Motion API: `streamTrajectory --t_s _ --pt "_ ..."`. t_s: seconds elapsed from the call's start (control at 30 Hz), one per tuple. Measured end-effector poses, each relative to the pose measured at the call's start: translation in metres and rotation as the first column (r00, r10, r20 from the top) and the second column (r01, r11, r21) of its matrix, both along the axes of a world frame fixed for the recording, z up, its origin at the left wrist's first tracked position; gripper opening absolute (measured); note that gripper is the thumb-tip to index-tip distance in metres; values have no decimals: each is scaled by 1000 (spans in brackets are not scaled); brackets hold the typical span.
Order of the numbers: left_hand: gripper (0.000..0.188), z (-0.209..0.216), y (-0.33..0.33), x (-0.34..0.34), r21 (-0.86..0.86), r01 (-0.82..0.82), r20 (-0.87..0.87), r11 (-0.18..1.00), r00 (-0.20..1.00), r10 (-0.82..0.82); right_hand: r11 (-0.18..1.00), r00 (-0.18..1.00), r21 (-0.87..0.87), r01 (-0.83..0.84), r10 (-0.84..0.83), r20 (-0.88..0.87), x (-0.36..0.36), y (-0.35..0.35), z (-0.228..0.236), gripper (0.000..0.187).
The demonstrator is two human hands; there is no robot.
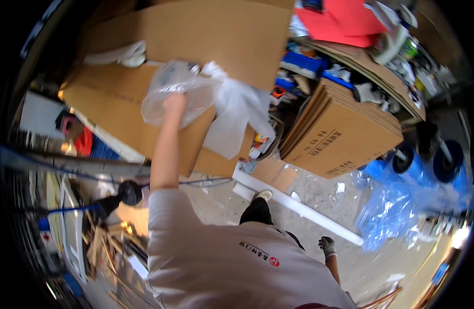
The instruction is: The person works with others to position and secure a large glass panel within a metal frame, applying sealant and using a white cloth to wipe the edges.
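My left arm reaches forward over the cardboard, and my bare left hand is closed on a clear plastic bag. The bag bulges around the hand, and its film and some blur partly hide the fingers. Touching the bag on its right is a crumpled white translucent sheet, which hangs over the cardboard's edge. Beneath both lie large flat brown cardboard sheets. Low at my right side hangs my right hand in a dark and grey glove, fingers loosely apart, holding nothing.
A stack of folded cartons leans against a cluttered shelf at the right. A long white foam strip lies across the floor by my foot. Blue plastic film is heaped at the right; wood scraps lie at the left.
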State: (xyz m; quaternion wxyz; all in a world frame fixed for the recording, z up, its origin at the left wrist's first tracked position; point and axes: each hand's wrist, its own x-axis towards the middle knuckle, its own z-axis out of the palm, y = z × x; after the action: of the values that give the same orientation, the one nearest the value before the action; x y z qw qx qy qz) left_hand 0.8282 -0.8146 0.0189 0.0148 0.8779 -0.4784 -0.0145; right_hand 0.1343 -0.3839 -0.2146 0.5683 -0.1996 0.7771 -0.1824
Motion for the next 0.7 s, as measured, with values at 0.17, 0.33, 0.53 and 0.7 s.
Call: streamTrajectory --t_s 0.17,0.33,0.53,0.7 --pt "23 25 38 -105 -174 434 175 884 897 -406 989 976 -86 -118 100 -192 17 42 -9 27" --pt "18 -7 88 -271 -559 614 -374 556 412 -831 988 935 -99 -116 75 -347 76 16 103 33" --pt "31 -85 259 -481 -146 889 -989 434 -116 -95 794 811 -606 -49 -322 -488 102 50 190 32" --pt "30 -66 446 -592 -53 980 -942 193 -113 315 841 539 -541 -23 -445 -715 82 185 214 29"
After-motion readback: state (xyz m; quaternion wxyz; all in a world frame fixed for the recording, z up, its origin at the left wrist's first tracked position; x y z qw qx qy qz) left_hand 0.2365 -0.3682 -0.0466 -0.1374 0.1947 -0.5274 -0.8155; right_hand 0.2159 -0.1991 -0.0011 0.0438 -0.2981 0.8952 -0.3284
